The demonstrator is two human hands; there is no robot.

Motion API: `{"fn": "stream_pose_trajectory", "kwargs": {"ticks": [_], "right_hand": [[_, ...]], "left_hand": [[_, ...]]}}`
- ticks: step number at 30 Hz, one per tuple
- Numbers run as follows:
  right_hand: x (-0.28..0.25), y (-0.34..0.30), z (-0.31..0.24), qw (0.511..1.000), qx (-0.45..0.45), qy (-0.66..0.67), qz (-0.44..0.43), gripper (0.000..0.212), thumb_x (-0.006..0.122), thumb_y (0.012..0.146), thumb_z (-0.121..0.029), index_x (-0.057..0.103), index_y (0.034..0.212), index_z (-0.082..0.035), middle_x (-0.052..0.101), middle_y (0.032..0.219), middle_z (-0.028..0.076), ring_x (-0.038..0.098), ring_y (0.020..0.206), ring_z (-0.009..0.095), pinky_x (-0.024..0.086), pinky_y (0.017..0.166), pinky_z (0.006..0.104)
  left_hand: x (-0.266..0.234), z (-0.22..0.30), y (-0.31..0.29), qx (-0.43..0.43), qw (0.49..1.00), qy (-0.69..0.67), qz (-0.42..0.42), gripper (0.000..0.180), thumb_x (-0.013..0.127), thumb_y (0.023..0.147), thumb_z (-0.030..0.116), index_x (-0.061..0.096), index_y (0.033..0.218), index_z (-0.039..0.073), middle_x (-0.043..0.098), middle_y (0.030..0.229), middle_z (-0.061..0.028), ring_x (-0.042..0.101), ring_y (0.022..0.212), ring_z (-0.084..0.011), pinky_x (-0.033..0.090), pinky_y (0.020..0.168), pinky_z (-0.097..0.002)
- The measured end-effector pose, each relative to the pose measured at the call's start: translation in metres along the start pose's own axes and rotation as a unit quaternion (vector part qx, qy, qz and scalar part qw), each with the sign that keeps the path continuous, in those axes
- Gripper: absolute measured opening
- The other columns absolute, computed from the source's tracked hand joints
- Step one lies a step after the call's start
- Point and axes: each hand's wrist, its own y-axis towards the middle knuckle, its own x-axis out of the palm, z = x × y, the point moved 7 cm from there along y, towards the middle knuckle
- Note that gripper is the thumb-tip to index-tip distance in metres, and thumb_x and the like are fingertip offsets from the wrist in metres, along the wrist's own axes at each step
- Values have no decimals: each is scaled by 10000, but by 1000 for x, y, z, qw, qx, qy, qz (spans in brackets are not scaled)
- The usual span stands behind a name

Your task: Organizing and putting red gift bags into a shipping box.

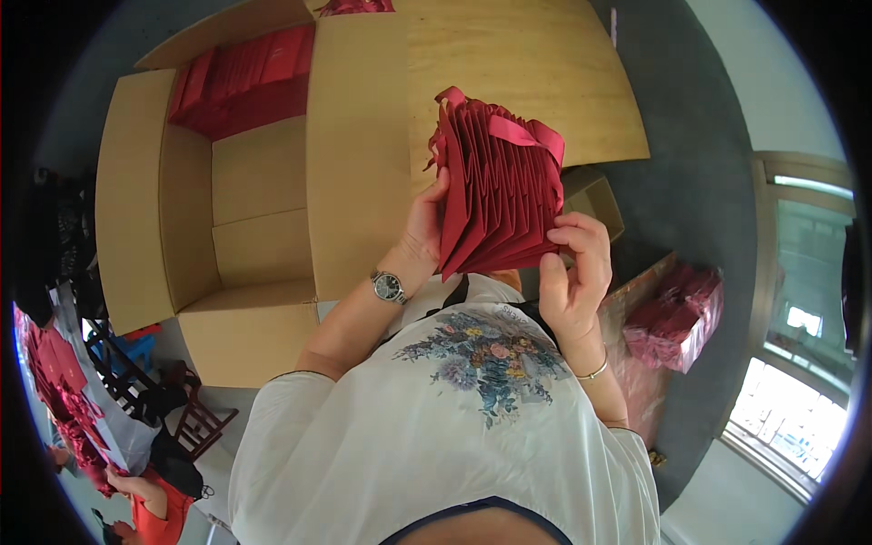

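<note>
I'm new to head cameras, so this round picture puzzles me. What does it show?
There is no machine here, only a bare-handed person. A wide fisheye camera worn on the head looks down, so straight edges bend and the wearer's white shirt fills the bottom.

The left hand, with a watch at its wrist, holds a stack of red folded pieces with pink ribbons. The right hand is at the stack's near right corner.

Beyond is a wooden tabletop. To the left, an open cardboard box has red packs at its far end.

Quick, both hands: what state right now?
Left hand: holding the red bag stack by its side.
Right hand: half-curled at the stack's edge; grip can't be told.
</note>
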Motion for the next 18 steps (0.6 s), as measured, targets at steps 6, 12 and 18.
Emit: {"fn": "stream_pose_trajectory", "kwargs": {"ticks": [6,12,18], "right_hand": [[25,-1,4,998,44,-35,-22,247,699,706,-80,536,882,-22,576,917,151,550,815,295,465,710,347],[39,5,-24,987,-75,-141,-12,305,651,726,-22,583,1023,-11,537,1085,170,519,970,322,434,823,377],[52,10,-21,980,-171,-6,-100,300,568,666,42,640,938,-64,591,1054,126,516,1036,344,416,893,428]], "left_hand": [[5,14,-14,55,997,44,19,602,460,914,461,401,1345,44,477,1335,-169,475,1215,-316,330,1072,-468],[0,17,-21,69,997,-1,-26,590,442,921,466,423,1330,42,489,1323,-171,481,1210,-315,332,1071,-464],[1,25,-31,121,992,28,12,578,430,932,453,396,1348,53,480,1330,-177,490,1200,-320,351,1053,-481]]}}
